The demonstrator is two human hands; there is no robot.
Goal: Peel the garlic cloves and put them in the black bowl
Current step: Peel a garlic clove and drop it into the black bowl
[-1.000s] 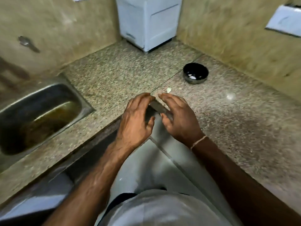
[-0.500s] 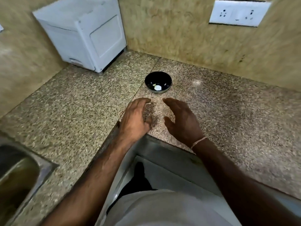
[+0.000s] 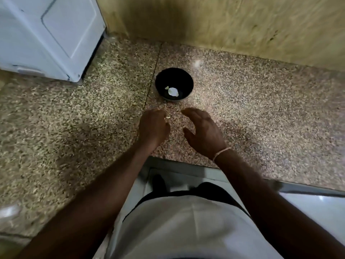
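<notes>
The black bowl (image 3: 188,82) stands on the speckled granite counter, just beyond my hands, with a white peeled garlic piece (image 3: 172,91) and a smaller bit inside it. My left hand (image 3: 153,128) is near the counter's front edge with its fingers curled downward, their tips pinching a small pale garlic clove (image 3: 167,117) on the counter. My right hand (image 3: 203,131) hovers beside it, a little to the right, fingers spread and loosely bent, holding nothing. A thin thread band circles my right wrist.
A white appliance (image 3: 46,34) fills the back left corner of the granite counter (image 3: 261,109). A tan tiled wall (image 3: 224,21) runs along the back. The counter's front edge passes just below my wrists.
The view has swung right and closer, so the sink is out of sight. My left hand's fingers have curled down onto the clove, and both hands have moved nearer the bowl.
</notes>
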